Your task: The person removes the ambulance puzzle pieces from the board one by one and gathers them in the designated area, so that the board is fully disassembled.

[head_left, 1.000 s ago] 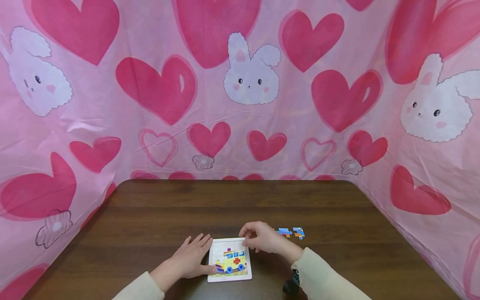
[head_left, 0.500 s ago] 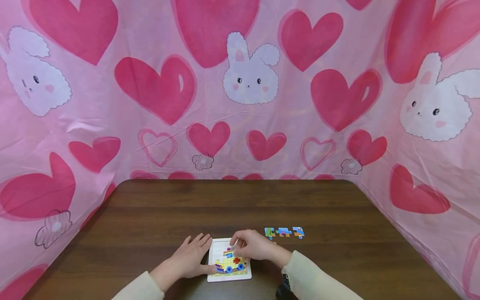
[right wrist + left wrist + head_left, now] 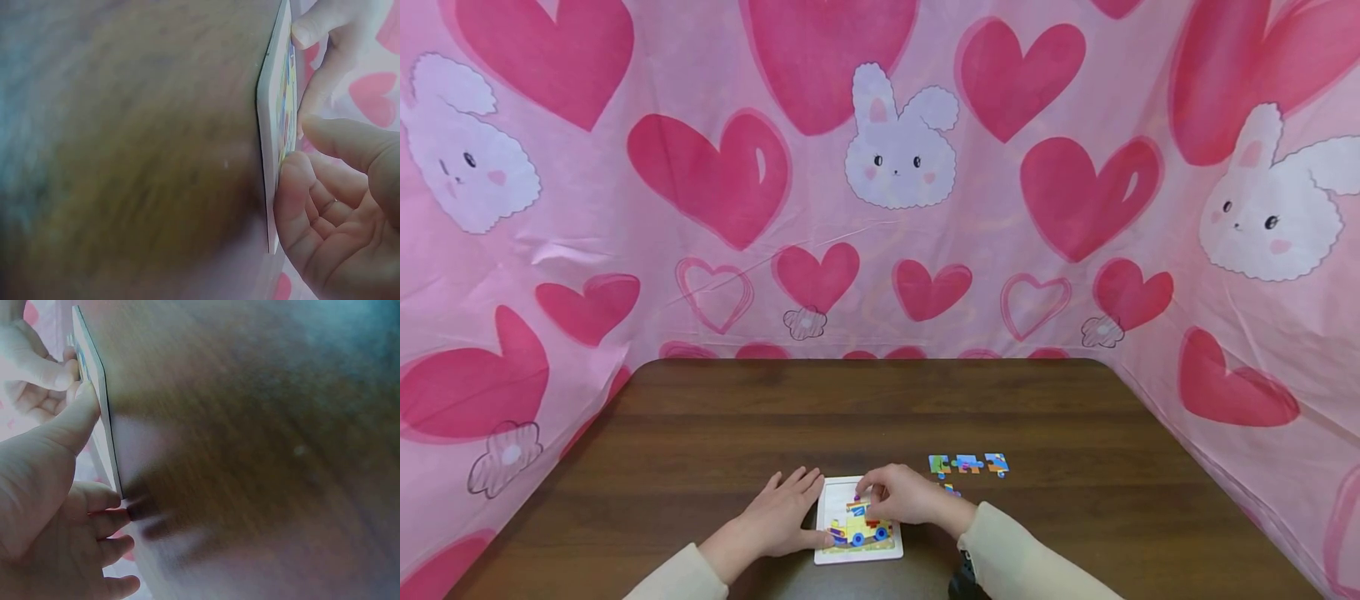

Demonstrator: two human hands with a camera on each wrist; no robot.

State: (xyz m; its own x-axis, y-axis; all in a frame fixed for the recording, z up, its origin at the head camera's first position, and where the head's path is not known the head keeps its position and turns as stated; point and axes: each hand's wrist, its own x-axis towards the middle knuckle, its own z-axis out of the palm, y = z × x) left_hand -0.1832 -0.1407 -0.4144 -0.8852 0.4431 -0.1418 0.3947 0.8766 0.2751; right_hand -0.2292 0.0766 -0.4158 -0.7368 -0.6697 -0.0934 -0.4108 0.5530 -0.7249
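A white-framed jigsaw puzzle (image 3: pixel 850 557) lies on the table, showing a yellow ambulance with blue wheels. My left hand (image 3: pixel 781 515) rests at its left side, thumb on the frame's left part and fingers spread flat on the table. Over the upper right of the picture, my right hand (image 3: pixel 904 495) has bent fingers and covers part of the ambulance. In the right wrist view, the right index fingertip (image 3: pixel 297 164) touches the board while the thumb stands apart from it. No piece shows clearly in that hand, and whether it holds one is hidden.
Loose puzzle pieces (image 3: pixel 967 463) lie in a row to the right of the board. Another piece (image 3: pixel 951 490) lies nearer, partly behind the right hand. The brown table (image 3: pixel 737 433) is bounded by a pink cloth (image 3: pixel 715 208) with hearts and rabbits.
My right hand has moved left and slightly down from the board's top right corner to over the ambulance, uncovering more loose pieces. The left hand stays in place.
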